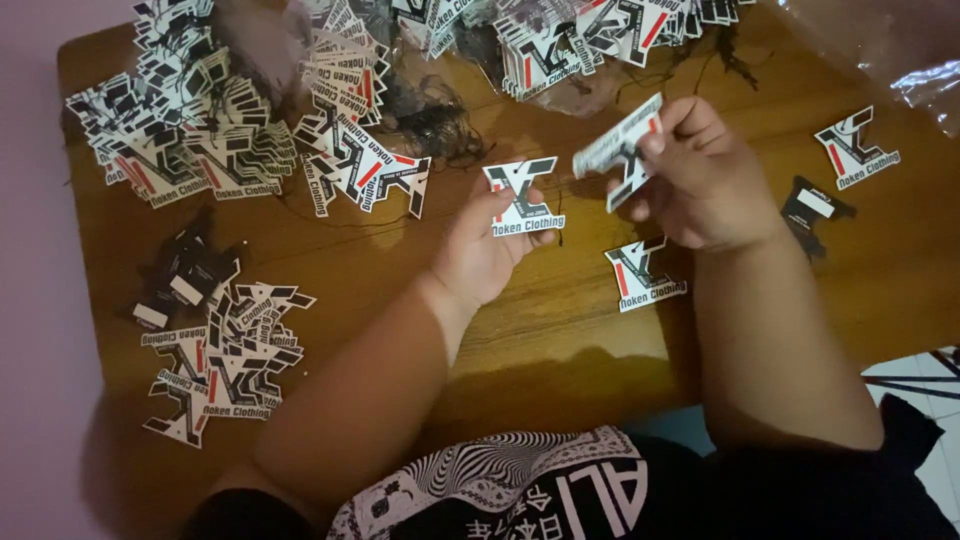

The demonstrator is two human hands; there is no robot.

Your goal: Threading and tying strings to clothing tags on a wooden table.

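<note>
1. Left hand [480, 250]: thumb and fingers pinched narrow on the lower edge of a flat die-cut card tag, white with black and red angular logo shapes [523, 195]. This tag faces up, held just above the brown wooden table [540, 330], near its middle.
2. Right hand [700, 180]: closed around a second die-cut card tag of the same white, black and red print [620, 150], thumb on top, fingers behind. It is blurred, so detail is poor.
3. Handling (judgement): both tags look thin, light and fairly stiff, easy to crease, with a smooth printed face that may slip. An edge pinch between thumb and forefinger, off the narrow cut-out points, seems the safest hold.
4. Orientation: the left tag's long axis runs roughly left-right, text strip along its lower edge. The right tag is tilted, long axis rising from lower left to upper right, partly edge-on to the camera.
5. Just below the right hand: one loose matching tag [643, 275] flat on the table.
6. Farther right: another single tag [856, 150], and a small black tag [812, 208].
7. Outward: heaped tag piles at upper left [190, 120], lower left [220, 360] and top centre [590, 35], with black strings [430, 125] tangled among them.
</note>
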